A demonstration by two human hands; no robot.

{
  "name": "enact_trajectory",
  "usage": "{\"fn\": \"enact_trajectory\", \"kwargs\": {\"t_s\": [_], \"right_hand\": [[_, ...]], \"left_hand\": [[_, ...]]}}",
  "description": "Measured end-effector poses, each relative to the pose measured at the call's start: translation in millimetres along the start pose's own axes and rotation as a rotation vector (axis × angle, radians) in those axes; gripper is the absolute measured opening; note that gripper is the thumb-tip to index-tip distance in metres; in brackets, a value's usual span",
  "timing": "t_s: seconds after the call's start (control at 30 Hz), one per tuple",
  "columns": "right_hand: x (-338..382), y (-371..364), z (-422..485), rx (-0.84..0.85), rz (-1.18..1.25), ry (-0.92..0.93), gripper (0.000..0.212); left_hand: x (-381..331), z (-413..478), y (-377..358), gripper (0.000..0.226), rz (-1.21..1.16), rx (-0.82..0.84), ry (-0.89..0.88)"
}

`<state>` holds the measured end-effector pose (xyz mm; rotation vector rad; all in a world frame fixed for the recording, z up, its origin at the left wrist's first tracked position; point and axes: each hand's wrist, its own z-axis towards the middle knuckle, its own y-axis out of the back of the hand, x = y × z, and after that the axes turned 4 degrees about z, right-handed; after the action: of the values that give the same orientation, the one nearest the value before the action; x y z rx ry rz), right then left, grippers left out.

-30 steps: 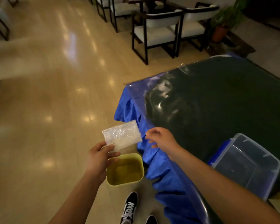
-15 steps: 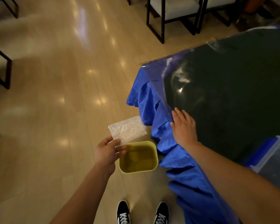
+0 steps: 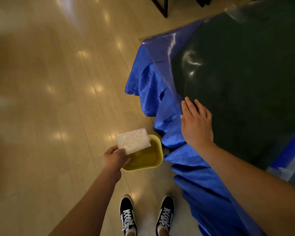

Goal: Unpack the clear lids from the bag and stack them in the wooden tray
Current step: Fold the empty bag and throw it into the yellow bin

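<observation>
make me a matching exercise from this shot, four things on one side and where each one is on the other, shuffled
Things
1. left hand
2. right hand
3. square yellow plastic bin
4. pair of black sneakers with white laces

Places
A. on the floor beside the draped blue tablecloth
B. flat on the dark green table top near its edge
C. at the bottom of the view, on the wooden floor
D. pinching a small clear bubble-wrap pouch over the bin

Pairs: 1-D, 2-B, 3-A, 4-C
</observation>
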<state>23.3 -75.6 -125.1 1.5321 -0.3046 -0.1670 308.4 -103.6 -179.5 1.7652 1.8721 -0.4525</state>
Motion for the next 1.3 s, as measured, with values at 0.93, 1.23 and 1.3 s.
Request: {"fn": "enact_trajectory", "kwargs": {"t_s": [0.93,1.23,1.3], "right_hand": [[-0.3,-13.2,2.5,-0.130,-0.016,-0.002,0.069],[-1.8,-16.5,2.3,-0.144,-0.014,0.013,0.070],[-2.1,-16.8,2.5,-0.139,-0.006,0.011,0.071]], "left_hand": [[113.7,148.3,-16.7,0.022,0.170,-0.160,0.144],[126.5,173.2,-33.6,0.029,0.219,-0.166,0.111],[126.7,176.5,-36.6,0.038,0.232,-0.170,0.101]]}}
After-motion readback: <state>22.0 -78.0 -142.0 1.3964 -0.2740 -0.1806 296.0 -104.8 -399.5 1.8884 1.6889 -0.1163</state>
